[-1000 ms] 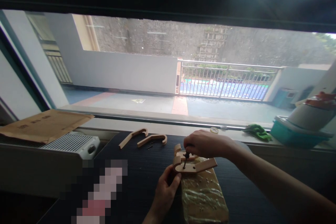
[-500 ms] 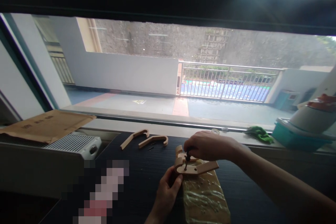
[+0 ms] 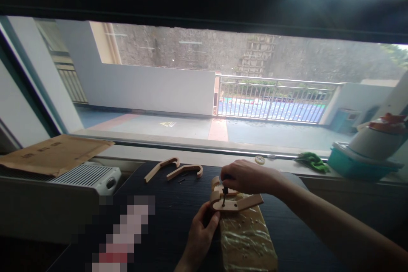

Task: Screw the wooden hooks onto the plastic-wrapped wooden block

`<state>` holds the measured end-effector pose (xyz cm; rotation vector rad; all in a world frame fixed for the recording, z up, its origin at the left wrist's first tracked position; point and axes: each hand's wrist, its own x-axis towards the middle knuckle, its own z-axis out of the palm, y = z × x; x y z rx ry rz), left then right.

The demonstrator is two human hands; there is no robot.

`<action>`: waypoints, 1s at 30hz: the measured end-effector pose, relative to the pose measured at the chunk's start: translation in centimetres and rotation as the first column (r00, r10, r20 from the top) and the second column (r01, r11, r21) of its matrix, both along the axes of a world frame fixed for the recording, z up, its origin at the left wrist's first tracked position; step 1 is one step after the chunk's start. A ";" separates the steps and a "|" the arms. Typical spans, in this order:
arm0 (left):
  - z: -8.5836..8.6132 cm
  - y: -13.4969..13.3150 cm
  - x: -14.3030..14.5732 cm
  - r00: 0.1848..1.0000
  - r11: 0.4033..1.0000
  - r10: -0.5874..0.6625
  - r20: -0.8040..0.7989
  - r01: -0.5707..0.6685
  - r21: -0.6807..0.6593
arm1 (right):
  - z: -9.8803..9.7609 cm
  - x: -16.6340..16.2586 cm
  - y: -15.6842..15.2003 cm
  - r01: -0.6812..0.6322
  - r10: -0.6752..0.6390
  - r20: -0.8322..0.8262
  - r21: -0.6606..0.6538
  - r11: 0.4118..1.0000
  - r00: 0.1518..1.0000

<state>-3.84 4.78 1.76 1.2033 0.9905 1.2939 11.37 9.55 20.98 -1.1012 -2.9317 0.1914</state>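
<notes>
A curved wooden hook piece [image 3: 248, 203] with a dark hole in its flat face lies on a block wrapped in clear plastic [image 3: 247, 238]. My left hand [image 3: 202, 229] grips the hook's rounded left end between thumb and fingers. From above, my right hand [image 3: 244, 176] is closed around the dark handle of a screwdriver [image 3: 225, 193]. The screwdriver stands nearly upright, its tip at the left hole of the hook. Behind this hook, partly covered by my right hand, is another wooden piece [image 3: 215, 182].
Two similar wooden hooks [image 3: 186, 171] lie on the dark table [image 3: 172, 216], with small screws [image 3: 181, 180] beside them. A roll of tape [image 3: 259, 160] and a green cloth [image 3: 311, 162] rest on the windowsill. Left is a white heater [image 3: 102, 176] under a brown paper envelope [image 3: 57, 153].
The whole view has shifted slightly, and the tape roll shows more fully behind my right hand. My right hand has turned a little on the screwdriver; my left hand keeps its hold.
</notes>
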 end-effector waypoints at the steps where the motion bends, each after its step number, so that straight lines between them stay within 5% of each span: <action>1: 0.1 0.0 0.0 1.000 1.000 0.004 -0.001 -0.004 -0.002 | 0.2 0.0 -0.2 0.010 -0.010 0.013 -0.002 1.000 1.000; 8: 0.6 -0.2 0.1 0.999 0.999 0.032 0.007 -0.032 -0.027 | 1.8 0.3 -1.0 -0.002 0.002 0.029 -0.005 1.000 1.000; 19: 0.4 -0.1 0.1 1.000 1.000 0.009 0.016 -0.009 -0.004 | 0.2 0.4 0.0 0.008 -0.007 -0.029 0.033 0.999 1.000; 30: 0.8 -0.2 0.0 0.999 1.000 0.024 -0.025 -0.025 -0.008 | 1.2 -0.1 -0.9 -0.061 0.064 0.080 -0.040 0.997 0.995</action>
